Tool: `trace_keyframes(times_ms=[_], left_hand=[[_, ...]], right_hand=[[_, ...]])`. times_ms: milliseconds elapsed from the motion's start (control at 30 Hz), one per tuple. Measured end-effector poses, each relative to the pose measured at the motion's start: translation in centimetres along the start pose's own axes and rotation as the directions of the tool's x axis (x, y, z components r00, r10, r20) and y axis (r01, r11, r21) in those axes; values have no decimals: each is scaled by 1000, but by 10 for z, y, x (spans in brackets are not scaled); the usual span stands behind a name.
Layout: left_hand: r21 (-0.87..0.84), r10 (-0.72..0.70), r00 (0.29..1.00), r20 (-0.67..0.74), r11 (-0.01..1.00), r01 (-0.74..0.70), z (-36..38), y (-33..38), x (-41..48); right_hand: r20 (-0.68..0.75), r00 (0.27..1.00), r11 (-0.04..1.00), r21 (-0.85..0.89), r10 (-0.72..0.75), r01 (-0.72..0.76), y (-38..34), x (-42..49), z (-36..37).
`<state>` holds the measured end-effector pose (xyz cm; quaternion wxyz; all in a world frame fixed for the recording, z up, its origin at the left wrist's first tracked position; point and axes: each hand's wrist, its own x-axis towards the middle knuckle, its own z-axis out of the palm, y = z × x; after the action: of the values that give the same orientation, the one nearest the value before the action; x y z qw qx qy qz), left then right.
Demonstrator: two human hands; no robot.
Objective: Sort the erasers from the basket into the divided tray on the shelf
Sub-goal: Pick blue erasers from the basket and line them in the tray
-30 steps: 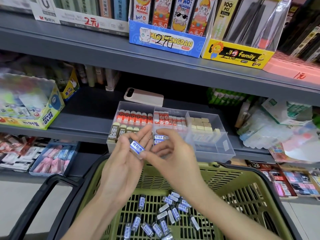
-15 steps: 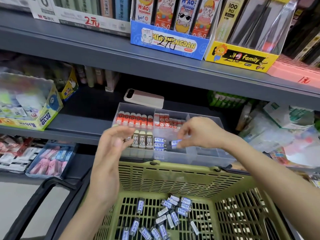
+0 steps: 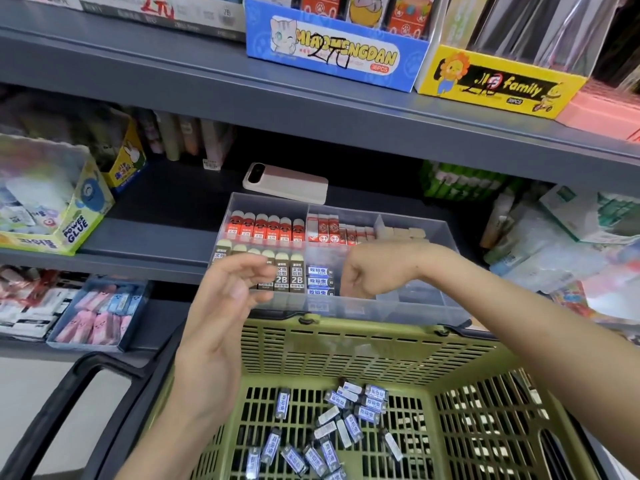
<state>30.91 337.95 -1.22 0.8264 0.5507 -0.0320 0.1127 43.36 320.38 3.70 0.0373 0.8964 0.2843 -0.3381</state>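
Note:
The clear divided tray (image 3: 398, 308) stands on the middle shelf, with red, 2B and beige erasers in its compartments. Three blue-label erasers (image 3: 320, 281) lie stacked in its front middle compartment. My right hand (image 3: 363, 275) reaches down into that compartment just right of the stack, fingers curled downward and their tips hidden; I cannot see an eraser in it. Empty and with loosely bent fingers, my left hand (image 3: 228, 303) hovers in front of the 2B erasers (image 3: 289, 277). Several blue-label erasers (image 3: 346, 420) lie loose in the green basket (image 3: 346, 329) below.
A pink power bank (image 3: 285, 183) lies behind the tray. A Power Glue box (image 3: 69, 226) stands at the left of the shelf, and plastic-wrapped packs (image 3: 554, 244) at the right. A blue tray of pink erasers (image 3: 100, 313) sits on the lower shelf. The basket's black handle (image 3: 52, 410) juts out left.
My right hand took the blue eraser from my left hand, carried it right over the tray and has dropped into the middle compartment. My left hand stayed up, now empty.

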Motion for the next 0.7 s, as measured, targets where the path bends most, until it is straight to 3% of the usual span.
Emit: trace_keyframes(times_ms=[133, 233, 433, 600, 700], left_hand=[[-15, 5, 1000, -7, 1000, -5, -2, -4, -4], [-7, 1, 1000, -6, 1000, -1, -2, -7, -2], [-30, 14, 1000, 4, 999, -14, -3, -10, -2], [1, 37, 999, 20, 999, -37, -2, -10, -1], [50, 55, 997, 46, 997, -58, -1, -7, -1]], right_hand=[[40, 999, 982, 189, 13, -20, 5, -1, 0], [43, 999, 984, 179, 13, -21, 6, -1, 2], [-80, 997, 945, 326, 6, 20, 6, -8, 16], [-341, 940, 976, 205, 7, 67, -2, -28, 33], [-620, 784, 931, 286, -2, 228, -8, -50, 52]])
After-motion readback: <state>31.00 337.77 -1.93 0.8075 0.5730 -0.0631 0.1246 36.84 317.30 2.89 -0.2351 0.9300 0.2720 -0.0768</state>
